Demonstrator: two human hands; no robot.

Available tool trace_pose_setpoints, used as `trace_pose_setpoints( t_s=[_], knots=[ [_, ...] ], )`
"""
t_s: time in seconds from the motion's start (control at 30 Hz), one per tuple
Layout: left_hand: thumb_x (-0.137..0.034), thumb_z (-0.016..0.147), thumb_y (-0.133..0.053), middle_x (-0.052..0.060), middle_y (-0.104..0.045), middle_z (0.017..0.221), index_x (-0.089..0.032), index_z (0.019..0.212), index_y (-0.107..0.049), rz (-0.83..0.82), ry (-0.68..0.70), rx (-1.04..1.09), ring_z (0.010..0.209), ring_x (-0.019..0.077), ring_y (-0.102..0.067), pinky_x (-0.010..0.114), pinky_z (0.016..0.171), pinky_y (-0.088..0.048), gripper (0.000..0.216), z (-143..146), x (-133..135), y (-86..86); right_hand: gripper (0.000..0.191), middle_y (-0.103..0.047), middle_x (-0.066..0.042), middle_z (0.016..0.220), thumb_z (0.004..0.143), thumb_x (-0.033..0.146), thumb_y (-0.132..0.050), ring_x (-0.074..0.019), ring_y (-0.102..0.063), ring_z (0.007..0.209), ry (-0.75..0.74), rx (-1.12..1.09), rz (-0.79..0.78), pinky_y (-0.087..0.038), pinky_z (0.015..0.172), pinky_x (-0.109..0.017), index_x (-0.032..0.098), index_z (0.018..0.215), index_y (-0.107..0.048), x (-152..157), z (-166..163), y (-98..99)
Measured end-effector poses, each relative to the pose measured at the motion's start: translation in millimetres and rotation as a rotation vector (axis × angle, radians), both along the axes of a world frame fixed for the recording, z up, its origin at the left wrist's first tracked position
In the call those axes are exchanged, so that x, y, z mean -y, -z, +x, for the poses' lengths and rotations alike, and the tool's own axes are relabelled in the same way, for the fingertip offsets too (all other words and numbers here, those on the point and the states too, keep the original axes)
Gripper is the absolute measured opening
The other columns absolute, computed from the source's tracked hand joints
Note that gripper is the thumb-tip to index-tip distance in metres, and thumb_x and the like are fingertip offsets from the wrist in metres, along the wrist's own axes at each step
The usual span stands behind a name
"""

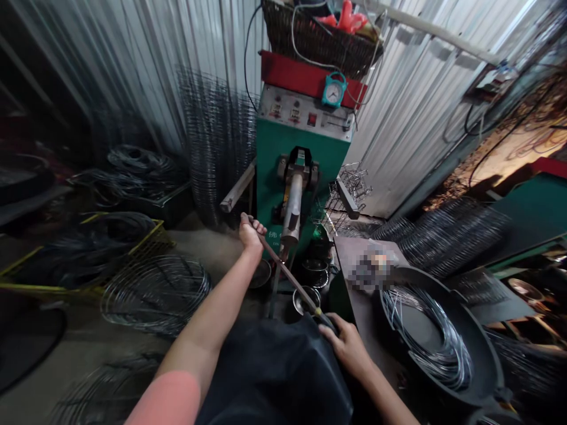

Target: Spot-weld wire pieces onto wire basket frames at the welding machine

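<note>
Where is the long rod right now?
In the head view, the long rod slants just below centre, from the left hand at its far end down rightward to the right hand at its handle, before the green machine.

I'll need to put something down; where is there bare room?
Bare floor shows between the wire rings and green machine; a narrow bench strip lies left of the black basin. Bowls crowd the machine's foot.

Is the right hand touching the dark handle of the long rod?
Touching. The head view shows the dark handle of the long rod running in between the right hand's thumb and fingers.
</note>
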State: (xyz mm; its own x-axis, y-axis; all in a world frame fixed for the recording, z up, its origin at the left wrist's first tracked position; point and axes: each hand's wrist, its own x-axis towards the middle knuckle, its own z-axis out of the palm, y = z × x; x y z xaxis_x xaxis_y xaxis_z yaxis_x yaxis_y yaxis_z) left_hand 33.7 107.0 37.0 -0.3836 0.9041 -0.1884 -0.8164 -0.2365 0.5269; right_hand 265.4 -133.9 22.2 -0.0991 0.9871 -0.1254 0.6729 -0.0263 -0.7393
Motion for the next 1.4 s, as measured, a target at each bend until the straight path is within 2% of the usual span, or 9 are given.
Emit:
trace_pose_setpoints(
  t_s=[0.17,0.37,0.53,0.77,0.87,1.0,1.17,1.3,1.4],
  knots=[
    [-0.048,0.075,-0.055,-0.009,-0.027,0.046,-0.021,0.063,-0.035,0.032,-0.022,-0.091,0.034,0.0061,-0.027,0.020,0.035,-0.023,0.035,22.9,19.9,-7.3,0.039,-0.067,-0.006,0.084,0.082,0.048,-0.048,-0.0221,-0.060,0.083,0.044,-0.065,-0.044,-0.046,0.074,-0.027,0.015,0.098,-0.063,23.3,17.5,3.1],
    [-0.046,0.074,-0.055,-0.009,-0.026,0.044,-0.021,0.065,-0.037,0.038,-0.084,-0.068,0.033,0.0059,-0.025,0.019,0.035,-0.020,0.032,-12.2,3.6,-26.3,0.039,-0.066,-0.004,0.078,0.081,0.047,-0.049,-0.0185,-0.059,0.073,-0.040,-0.062,0.003,-0.046,0.068,-0.025,0.015,0.099,-0.064,-14.1,2.0,-10.9],
    [-0.046,0.074,-0.055,-0.010,-0.027,0.044,-0.022,0.066,-0.037,0.015,-0.095,-0.042,0.033,0.0053,-0.026,0.019,0.035,-0.020,0.031,-32.4,-2.6,-16.6,0.038,-0.064,-0.003,0.068,0.081,0.046,-0.050,-0.0171,-0.058,0.068,-0.060,-0.023,0.024,-0.045,0.064,-0.023,0.015,0.096,-0.065,-28.7,-8.7,-3.7],
    [-0.038,0.078,-0.049,-0.010,-0.025,0.043,-0.022,0.066,-0.036,-0.033,-0.084,-0.041,0.032,0.0059,-0.024,0.019,0.035,-0.017,0.024,-24.3,-18.4,-10.9,0.038,-0.065,-0.004,0.072,0.080,0.044,-0.051,-0.0170,-0.059,0.069,-0.007,-0.011,0.040,-0.045,0.064,-0.023,0.014,0.099,-0.065,-36.9,-13.3,2.6],
    [-0.039,0.080,-0.048,-0.010,-0.027,0.043,-0.021,0.066,-0.037,-0.034,-0.086,-0.050,0.033,0.0059,-0.024,0.019,0.035,-0.019,0.025,-14.2,-14.1,-11.1,0.039,-0.067,-0.004,0.078,0.081,0.045,-0.050,-0.0180,-0.060,0.072,-0.005,-0.037,0.033,-0.047,0.066,-0.024,0.016,0.102,-0.064,-27.9,-7.4,3.1],
    [-0.048,0.076,-0.053,-0.009,-0.027,0.046,-0.021,0.063,-0.038,-0.011,-0.094,-0.097,0.034,0.0062,-0.026,0.020,0.035,-0.024,0.034,15.1,14.0,-18.8,0.038,-0.069,-0.006,0.087,0.081,0.047,-0.049,-0.0216,-0.063,0.082,0.015,-0.047,0.017,-0.049,0.074,-0.027,0.019,0.102,-0.064,10.0,19.2,5.2],
    [-0.051,0.077,-0.054,-0.006,-0.030,0.050,-0.020,0.060,-0.037,0.124,-0.075,-0.162,0.038,0.0068,-0.030,0.020,0.036,-0.025,0.039,39.0,83.3,-31.2,0.044,-0.068,-0.008,0.096,0.071,0.052,-0.058,-0.0254,-0.061,0.092,0.112,-0.008,-0.062,-0.048,0.082,-0.032,0.020,0.100,-0.065,67.7,51.9,18.5],
    [-0.051,0.075,-0.057,-0.006,-0.030,0.050,-0.020,0.061,-0.041,0.134,-0.022,-0.136,0.039,0.0064,-0.028,0.020,0.037,-0.024,0.038,44.1,131.1,-30.8,0.067,-0.064,-0.011,0.105,0.057,0.063,-0.066,-0.0274,-0.057,0.100,0.124,-0.199,-0.229,-0.046,0.085,-0.035,0.018,0.107,-0.061,86.0,30.1,52.1],
    [-0.053,0.074,-0.057,-0.004,-0.041,0.055,-0.022,0.082,-0.053,0.165,0.120,-0.124,0.044,0.0080,-0.037,0.020,0.042,-0.031,0.032,51.3,142.5,-34.5,0.075,-0.062,-0.011,0.099,0.058,0.070,-0.060,-0.0243,-0.059,0.091,0.181,-0.392,-0.271,-0.049,0.074,-0.034,0.017,0.111,-0.057,87.0,-3.3,71.0]
  ],
)
